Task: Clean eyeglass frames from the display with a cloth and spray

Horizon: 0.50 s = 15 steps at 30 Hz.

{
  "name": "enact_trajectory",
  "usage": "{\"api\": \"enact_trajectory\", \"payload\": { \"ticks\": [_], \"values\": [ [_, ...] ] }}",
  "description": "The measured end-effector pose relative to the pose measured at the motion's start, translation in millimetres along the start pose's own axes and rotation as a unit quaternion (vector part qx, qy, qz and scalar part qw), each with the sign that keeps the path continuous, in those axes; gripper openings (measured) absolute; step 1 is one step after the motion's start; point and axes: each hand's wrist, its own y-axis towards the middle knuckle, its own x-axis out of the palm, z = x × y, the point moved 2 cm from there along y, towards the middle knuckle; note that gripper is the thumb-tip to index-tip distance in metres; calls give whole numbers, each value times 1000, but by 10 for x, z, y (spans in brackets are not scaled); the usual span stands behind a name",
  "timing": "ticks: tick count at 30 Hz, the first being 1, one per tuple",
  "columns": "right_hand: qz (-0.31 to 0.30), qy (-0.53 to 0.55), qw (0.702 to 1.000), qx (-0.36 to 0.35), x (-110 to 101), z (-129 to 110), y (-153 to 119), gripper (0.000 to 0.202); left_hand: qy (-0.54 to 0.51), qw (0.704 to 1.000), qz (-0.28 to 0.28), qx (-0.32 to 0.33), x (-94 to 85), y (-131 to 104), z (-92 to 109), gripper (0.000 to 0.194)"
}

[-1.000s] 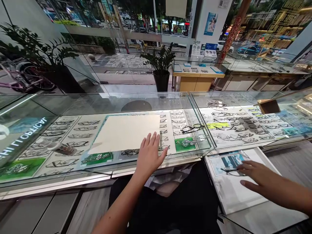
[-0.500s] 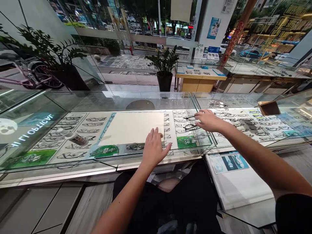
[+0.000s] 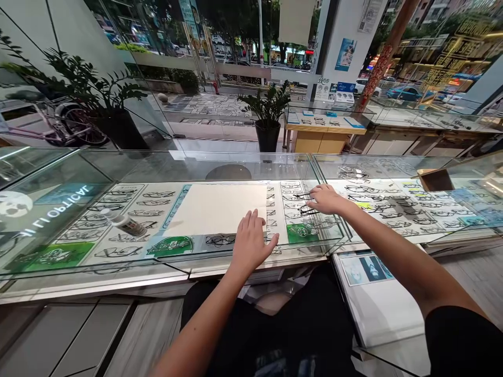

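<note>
My left hand (image 3: 250, 242) lies flat, fingers stretched out, over the lower right corner of a cream-coloured sheet (image 3: 220, 207) on the glass counter. Farther right, my right hand (image 3: 325, 200) is closed around part of a pair of dark-framed eyeglasses (image 3: 305, 210), low over the counter top. Its fingertips hide some of the frame. A white spray bottle (image 3: 124, 224) with a dark label lies on its side left of the sheet.
Beneath the glass top (image 3: 251, 162), rows of eyeglasses (image 3: 157, 195) and green cards (image 3: 171, 245) are on display. A brown box-like object (image 3: 436, 179) stands at the right. Beyond the counter are a potted plant (image 3: 268, 133) and a wooden display table (image 3: 326, 137). A white surface (image 3: 387, 309) sits below, right.
My right hand has moved a little to the left, and the eyeglasses have shifted slightly left with it. My left hand stays on the sheet. The view has tilted up a little.
</note>
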Motion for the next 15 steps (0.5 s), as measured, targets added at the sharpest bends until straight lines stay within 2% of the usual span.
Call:
{"api": "enact_trajectory", "payload": {
  "ticks": [4,6,8,10,11,13,15],
  "values": [
    [-11,8,1000,6,-13,-21,-15,68,2,1000,-1,-1,3,4,-1,42],
    [0,20,1000,5,-98,-47,-157,66,5,1000,0,2,4,5,-1,43],
    [35,57,998,-13,-247,-98,-463,65,10,1000,2,6,3,5,-2,43],
    [59,132,988,-53,-401,-178,-913,63,13,1000,5,9,1,6,-4,43],
    [39,178,980,-78,-441,-227,-1163,59,13,1000,6,12,0,6,-5,43],
    [-46,240,964,-105,-388,-314,-1628,48,11,1000,9,16,0,9,-10,43],
    [-168,245,948,-111,-116,-353,-1961,36,8,1000,11,17,4,13,-16,44]
  ]
}}
